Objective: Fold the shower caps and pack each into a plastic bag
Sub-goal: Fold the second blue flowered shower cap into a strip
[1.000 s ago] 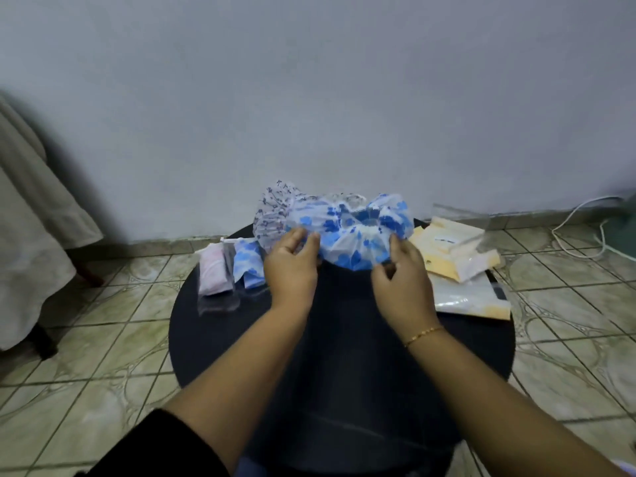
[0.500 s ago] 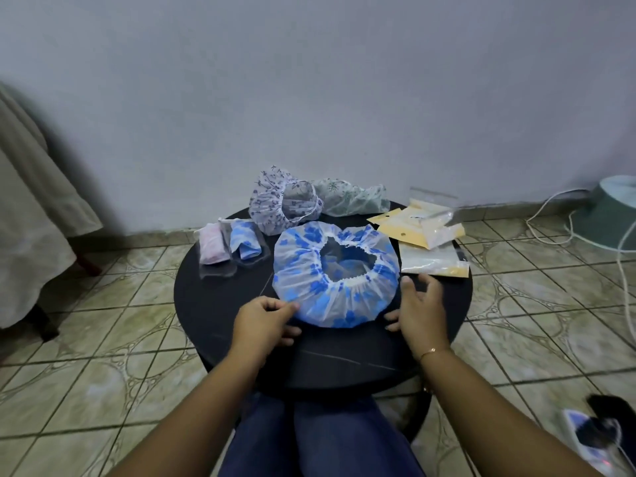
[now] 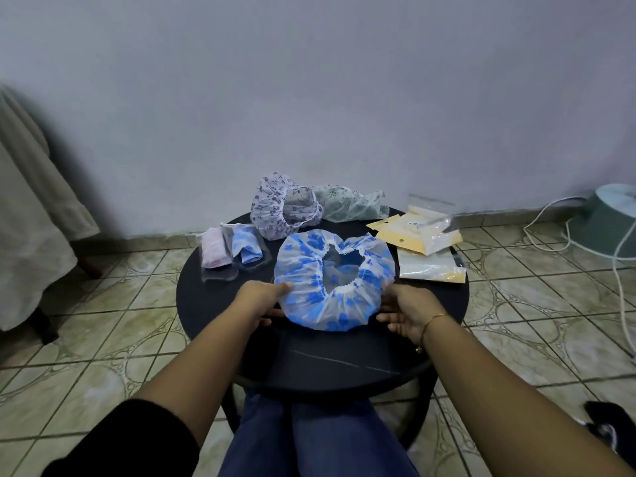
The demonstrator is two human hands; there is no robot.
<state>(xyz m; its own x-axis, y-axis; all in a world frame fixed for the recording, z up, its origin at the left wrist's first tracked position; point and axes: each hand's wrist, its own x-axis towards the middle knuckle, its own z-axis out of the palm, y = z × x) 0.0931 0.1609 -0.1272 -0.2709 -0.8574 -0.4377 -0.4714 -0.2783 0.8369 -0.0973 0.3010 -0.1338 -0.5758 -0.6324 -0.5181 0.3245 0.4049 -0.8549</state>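
A white shower cap with blue flowers lies spread open-side up on the round black table. My left hand pinches its left edge, thumb on top and fingers below. My right hand holds its right edge the same way. A purple-patterned cap and a pale green cap lie loose at the back of the table. On the left lie two packed bags, one with a pink cap and one with a blue cap. Empty plastic bags with yellow cards are piled at the right.
My legs in blue jeans are under the table's near edge. A beige cloth hangs at the left. A green basin and white cables lie on the tiled floor at the right. The wall stands close behind the table.
The blue-flowered cap, held bunched up a second ago, was laid down and spread flat. My hands have moved from its near edge to its left and right sides.
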